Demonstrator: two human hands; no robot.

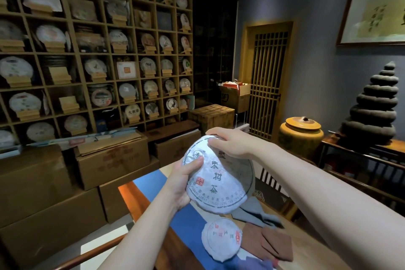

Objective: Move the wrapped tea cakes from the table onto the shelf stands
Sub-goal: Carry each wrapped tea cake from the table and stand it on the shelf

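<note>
Both hands hold one tea cake in the air above the table, near its far end. The left hand grips the cake's left rim, thumb on the printed face. The right hand grasps the top rim with curled fingers. The cake is tilted, its face turned up toward the camera, and the column of characters runs from the top down to the right. A second cake lies flat on the table, just beside a brown cloth. The shelf stands at the left.
</note>
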